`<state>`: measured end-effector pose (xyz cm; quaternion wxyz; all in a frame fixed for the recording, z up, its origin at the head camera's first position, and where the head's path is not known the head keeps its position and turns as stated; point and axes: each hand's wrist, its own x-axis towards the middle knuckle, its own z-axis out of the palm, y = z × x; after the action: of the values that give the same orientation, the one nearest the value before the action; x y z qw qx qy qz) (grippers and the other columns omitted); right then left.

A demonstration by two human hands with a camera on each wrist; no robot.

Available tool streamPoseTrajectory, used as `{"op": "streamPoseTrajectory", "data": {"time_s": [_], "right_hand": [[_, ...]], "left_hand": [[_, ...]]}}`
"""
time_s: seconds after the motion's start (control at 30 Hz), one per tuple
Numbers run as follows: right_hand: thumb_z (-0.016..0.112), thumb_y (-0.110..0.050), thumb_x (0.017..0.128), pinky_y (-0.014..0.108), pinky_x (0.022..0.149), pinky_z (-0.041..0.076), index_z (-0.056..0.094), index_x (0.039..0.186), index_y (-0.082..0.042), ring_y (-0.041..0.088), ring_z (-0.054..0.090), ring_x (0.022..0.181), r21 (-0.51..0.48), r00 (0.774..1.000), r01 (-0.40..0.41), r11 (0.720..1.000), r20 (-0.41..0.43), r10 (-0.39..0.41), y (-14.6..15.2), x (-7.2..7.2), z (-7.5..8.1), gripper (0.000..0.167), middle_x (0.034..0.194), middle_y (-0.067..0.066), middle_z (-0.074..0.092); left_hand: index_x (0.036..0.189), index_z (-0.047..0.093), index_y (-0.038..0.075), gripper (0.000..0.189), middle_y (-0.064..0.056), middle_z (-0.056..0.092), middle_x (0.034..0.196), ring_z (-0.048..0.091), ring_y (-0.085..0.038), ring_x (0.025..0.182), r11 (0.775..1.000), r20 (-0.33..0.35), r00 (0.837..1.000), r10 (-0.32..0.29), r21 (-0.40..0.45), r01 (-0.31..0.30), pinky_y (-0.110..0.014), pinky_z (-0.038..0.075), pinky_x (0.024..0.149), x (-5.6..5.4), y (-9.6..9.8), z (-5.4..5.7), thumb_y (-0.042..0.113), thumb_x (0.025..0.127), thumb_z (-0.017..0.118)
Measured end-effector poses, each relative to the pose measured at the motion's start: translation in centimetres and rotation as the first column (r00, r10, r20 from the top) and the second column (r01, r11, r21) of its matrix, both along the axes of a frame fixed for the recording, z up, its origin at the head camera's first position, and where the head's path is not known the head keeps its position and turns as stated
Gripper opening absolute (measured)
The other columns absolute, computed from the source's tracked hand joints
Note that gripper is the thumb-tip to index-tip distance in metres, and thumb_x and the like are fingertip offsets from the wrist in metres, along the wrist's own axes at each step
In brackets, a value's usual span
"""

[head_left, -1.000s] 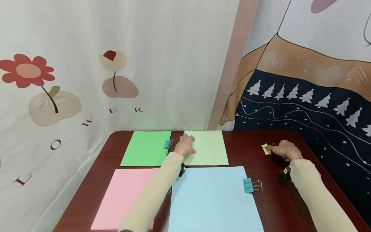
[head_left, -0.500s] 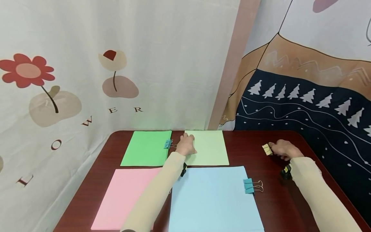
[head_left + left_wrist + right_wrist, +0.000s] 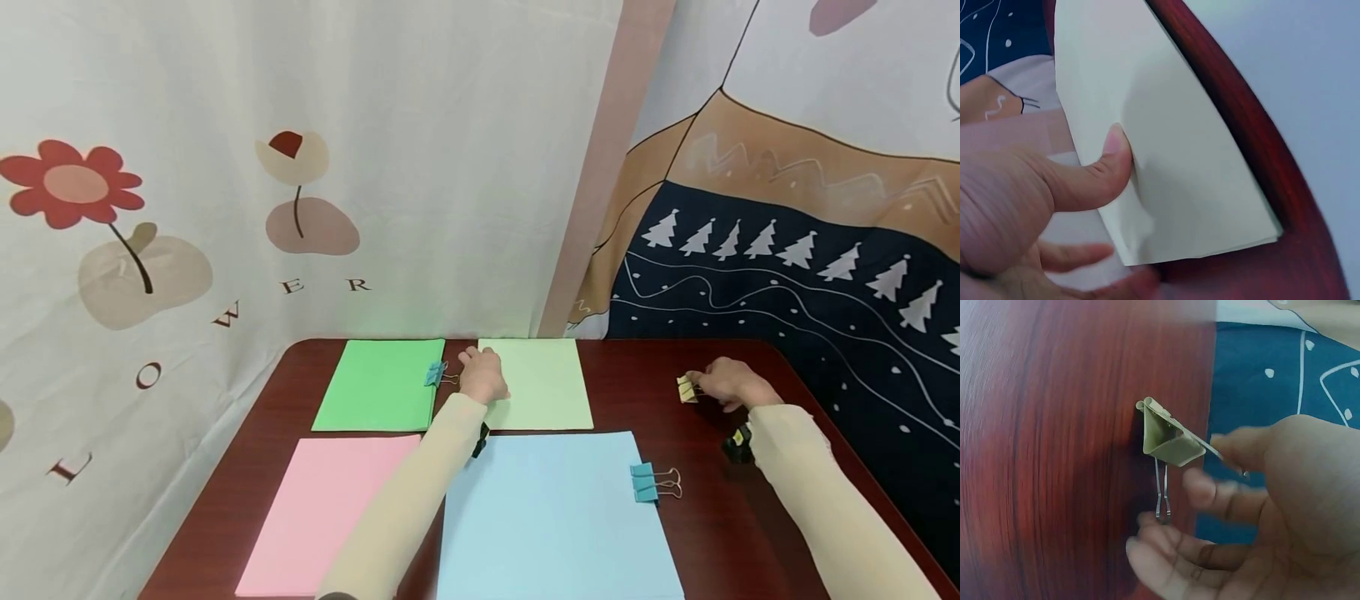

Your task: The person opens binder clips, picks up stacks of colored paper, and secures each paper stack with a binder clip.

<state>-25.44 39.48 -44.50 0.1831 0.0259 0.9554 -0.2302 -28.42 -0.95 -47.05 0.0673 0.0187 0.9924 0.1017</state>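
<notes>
My left hand (image 3: 483, 375) rests at the left edge of a pale green paper stack (image 3: 543, 383). In the left wrist view its thumb (image 3: 1116, 156) presses on the paper near the edge, while the other fingers lie relaxed beyond it. At the right of the table, my right hand (image 3: 735, 383) pinches a wire handle of a pale yellow binder clip (image 3: 686, 390). The right wrist view shows the clip's hollow body (image 3: 1179, 451) tilted, its second wire handle (image 3: 1161, 490) sticking out toward the lower fingers.
Left of the pale green stack lies a bright green one (image 3: 382, 385) with a blue binder clip (image 3: 433, 372). Nearer are pink paper (image 3: 322, 508), partly under the left sleeve, and light blue paper (image 3: 555, 517) with another blue clip (image 3: 643, 482). A curtain (image 3: 450, 167) hangs behind the table.
The yellow binder clip has turned in my right fingers and shifted slightly left since half a second ago. My left hand has barely moved at the pale green paper.
</notes>
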Motion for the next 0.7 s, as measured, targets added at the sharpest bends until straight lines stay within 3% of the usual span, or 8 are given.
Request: {"op": "streamPoseTrajectory", "data": {"time_s": [0.13, 0.2, 0.37, 0.47, 0.7], "right_hand": [[0.053, -0.04, 0.104, 0.034, 0.071, 0.062, 0.054, 0.078, -0.002, 0.022, 0.061, 0.073, -0.123, 0.997, 0.074, 0.99, 0.033, -0.07, 0.2, 0.1, -0.3, 0.046, 0.076, 0.009, 0.055], [0.054, -0.042, 0.103, 0.034, 0.072, 0.061, 0.054, 0.077, -0.004, 0.022, 0.061, 0.076, -0.163, 0.995, 0.098, 0.982, 0.052, -0.091, 0.1, 0.2, -0.3, 0.046, 0.077, 0.007, 0.056], [0.051, -0.049, 0.104, 0.032, 0.065, 0.054, 0.054, 0.077, -0.008, 0.017, 0.056, 0.067, -0.217, 0.986, 0.134, 0.967, 0.128, -0.108, 0.0, 0.3, -0.4, 0.049, 0.071, 0.004, 0.059], [0.049, -0.054, 0.104, 0.031, 0.063, 0.051, 0.054, 0.079, -0.009, 0.016, 0.055, 0.065, -0.23, 0.98, 0.157, 0.96, 0.154, -0.123, 0.0, 0.4, -0.7, 0.052, 0.072, 0.003, 0.062], [0.042, -0.068, 0.101, 0.032, 0.063, 0.048, 0.054, 0.069, -0.013, 0.018, 0.053, 0.066, -0.232, 0.983, 0.145, 0.962, 0.145, -0.113, 0.1, 0.1, -1.4, 0.065, 0.069, 0.002, 0.056]], "left_hand": [[0.117, 0.064, -0.003, 0.061, -0.018, 0.063, 0.107, 0.057, -0.033, 0.097, 0.993, -0.02, 0.999, 0.028, -0.117, -0.03, -0.044, 0.051, 0.084, 0.1, 0.5, 0.1, 0.038, 0.079, 0.089], [0.114, 0.07, -0.002, 0.057, -0.017, 0.068, 0.103, 0.063, -0.033, 0.09, 0.991, -0.01, 0.997, 0.071, -0.115, -0.072, -0.043, 0.055, 0.08, 0.2, 0.5, 0.3, 0.038, 0.079, 0.089], [0.103, 0.078, 0.006, 0.047, -0.013, 0.076, 0.09, 0.07, -0.024, 0.075, 0.985, 0.037, 0.986, 0.165, -0.046, -0.164, -0.037, 0.059, 0.066, 0.3, 0.2, 0.6, 0.04, 0.075, 0.092], [0.103, 0.076, 0.003, 0.052, -0.013, 0.075, 0.089, 0.068, -0.022, 0.071, 0.981, 0.052, 0.98, 0.194, 0.019, -0.196, -0.035, 0.057, 0.062, 0.2, -0.1, 0.6, 0.04, 0.071, 0.094], [0.106, 0.073, -0.001, 0.057, -0.015, 0.074, 0.098, 0.068, -0.026, 0.079, 0.951, 0.101, 0.965, 0.244, 0.169, -0.258, -0.038, 0.059, 0.07, -0.2, -0.5, 0.6, 0.03, 0.066, 0.099]]}}
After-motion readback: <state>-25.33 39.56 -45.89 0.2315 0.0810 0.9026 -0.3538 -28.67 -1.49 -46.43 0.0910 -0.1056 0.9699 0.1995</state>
